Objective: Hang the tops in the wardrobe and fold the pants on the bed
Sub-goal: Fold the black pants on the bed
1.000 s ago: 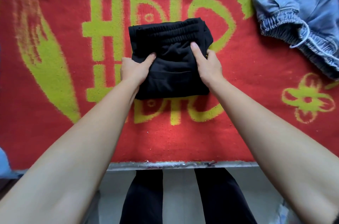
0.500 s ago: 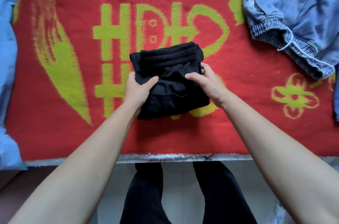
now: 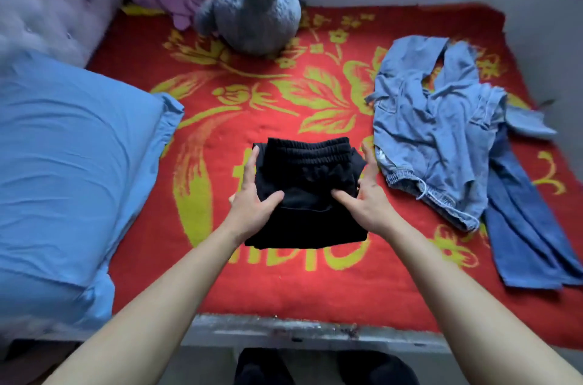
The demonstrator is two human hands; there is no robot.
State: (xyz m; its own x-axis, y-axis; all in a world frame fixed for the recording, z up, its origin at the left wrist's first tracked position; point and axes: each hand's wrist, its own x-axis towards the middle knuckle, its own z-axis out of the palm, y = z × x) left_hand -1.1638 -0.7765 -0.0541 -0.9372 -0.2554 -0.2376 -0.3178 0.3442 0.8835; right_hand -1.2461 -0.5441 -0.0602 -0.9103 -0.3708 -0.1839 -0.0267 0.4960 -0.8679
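Grips the folded black pants (image 3: 310, 170) on both sides with left hand (image 3: 252, 200) and right hand (image 3: 369, 200), thumbs on top, over the red blanket (image 3: 284, 285).

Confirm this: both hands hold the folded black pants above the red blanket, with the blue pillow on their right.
Wrong on one point: the head view shows the blue pillow left of the folded black pants. The left hand and right hand do hold them above the red blanket.

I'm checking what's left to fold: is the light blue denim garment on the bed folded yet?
No, the light blue denim garment lies crumpled and spread out on the red blanket, beside the folded black pants.
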